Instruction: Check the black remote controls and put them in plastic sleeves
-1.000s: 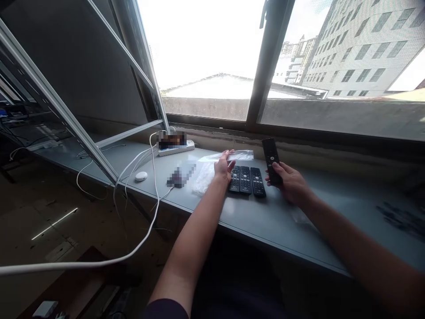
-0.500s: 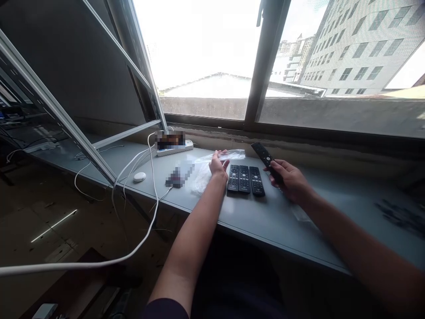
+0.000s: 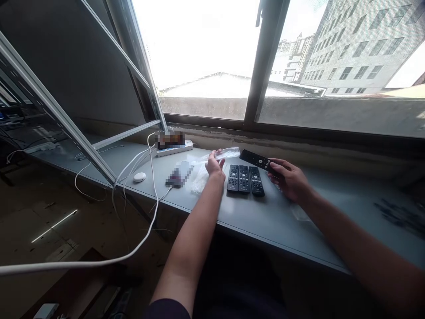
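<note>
Between the fingers and thumb of my left hand (image 3: 215, 165) is a clear plastic bag (image 3: 230, 153), its end reaching right toward the remote. My right hand (image 3: 290, 177) grips a black remote control (image 3: 255, 159) by its lower end, raised above the table with its buttons showing. The remote's far end points left and comes close to the bag's open-looking end. Below, three black remote controls (image 3: 244, 179) lie side by side on the table. More clear plastic bags (image 3: 199, 179) lie under and left of my left hand.
A blurred-out phone-like item (image 3: 179, 175) with a cable lies left on the table (image 3: 265, 230). Behind it stands a white power strip (image 3: 175, 149). A round white device (image 3: 139, 177), white cables (image 3: 152, 177) and a metal frame (image 3: 66, 119) are further left. Dark items (image 3: 401, 217) lie far right.
The remote in my right hand has turned to a flatter angle, its far end swinging left toward the bag. My left hand has shifted slightly left with the bag.
</note>
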Demonstrator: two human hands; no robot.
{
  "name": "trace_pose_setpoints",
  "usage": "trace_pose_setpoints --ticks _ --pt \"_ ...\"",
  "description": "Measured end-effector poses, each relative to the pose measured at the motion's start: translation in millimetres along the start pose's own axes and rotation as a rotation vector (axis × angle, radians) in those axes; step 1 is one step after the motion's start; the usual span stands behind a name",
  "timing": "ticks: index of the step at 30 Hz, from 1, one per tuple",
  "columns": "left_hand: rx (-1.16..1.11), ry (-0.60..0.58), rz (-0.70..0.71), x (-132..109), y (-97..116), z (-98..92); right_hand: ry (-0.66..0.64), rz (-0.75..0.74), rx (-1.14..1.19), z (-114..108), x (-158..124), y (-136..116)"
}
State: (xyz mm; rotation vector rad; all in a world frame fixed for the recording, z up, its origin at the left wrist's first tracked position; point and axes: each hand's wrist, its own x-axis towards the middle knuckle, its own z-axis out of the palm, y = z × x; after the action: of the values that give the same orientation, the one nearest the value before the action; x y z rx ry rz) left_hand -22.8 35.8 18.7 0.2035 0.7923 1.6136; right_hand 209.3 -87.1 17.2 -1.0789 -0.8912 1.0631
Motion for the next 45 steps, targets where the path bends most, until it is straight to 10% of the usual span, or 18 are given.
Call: trace_pose_setpoints --ticks 45 --pt "0.062 -0.088 0.019 -3.8 2.7 0.4 0.094 0.005 0.143 3.5 -0.6 -1.2"
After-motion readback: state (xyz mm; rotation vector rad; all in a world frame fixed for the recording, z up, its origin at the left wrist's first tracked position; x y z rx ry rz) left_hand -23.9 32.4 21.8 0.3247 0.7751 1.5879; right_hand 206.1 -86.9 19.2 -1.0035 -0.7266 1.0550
